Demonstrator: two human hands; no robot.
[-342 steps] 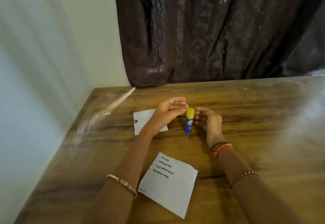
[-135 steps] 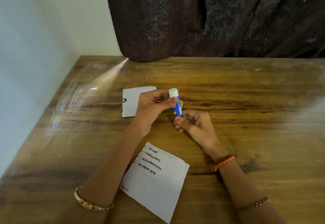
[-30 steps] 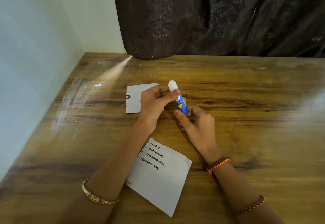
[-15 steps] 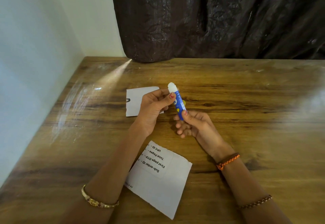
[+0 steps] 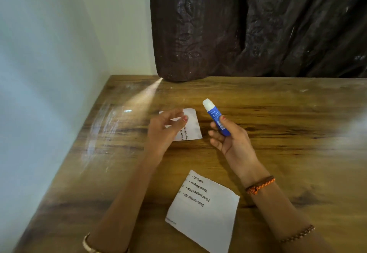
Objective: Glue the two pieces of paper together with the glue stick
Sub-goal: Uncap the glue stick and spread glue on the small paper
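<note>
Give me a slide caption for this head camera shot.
Right hand holds uncapped glue stick; left hand reaches the far paper.

Your left hand [image 5: 165,131] is hovering with fingers loosely curled; your right hand [image 5: 231,140] is gripping the glue stick [image 5: 215,116], its uncapped tip tilting up-left.
</note>
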